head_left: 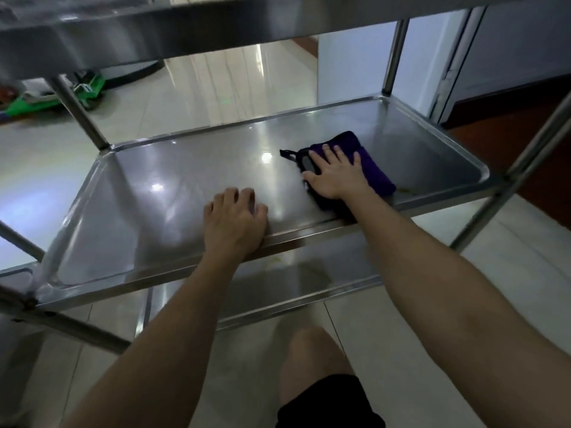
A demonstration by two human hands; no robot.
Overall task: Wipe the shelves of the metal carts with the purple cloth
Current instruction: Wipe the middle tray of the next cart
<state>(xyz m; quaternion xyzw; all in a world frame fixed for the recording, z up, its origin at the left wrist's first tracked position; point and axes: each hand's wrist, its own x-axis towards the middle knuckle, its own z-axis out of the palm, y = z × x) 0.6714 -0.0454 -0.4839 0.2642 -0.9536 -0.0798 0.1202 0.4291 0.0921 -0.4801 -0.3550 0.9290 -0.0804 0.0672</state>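
Purple cloth (374,168) is lying folded on the right part of the metal cart's middle shelf (173,186), its long axis running from far left to near right, with a black loop tag (289,154) sticking out toward the left; no writing on it is readable. The right hand (335,174) is pressing flat on the cloth, fingers spread apart and pointing toward the far side, rather than closing around it. The left hand (234,220) is resting on the shelf's near rim, fingers curled loosely, its grip holding nothing.
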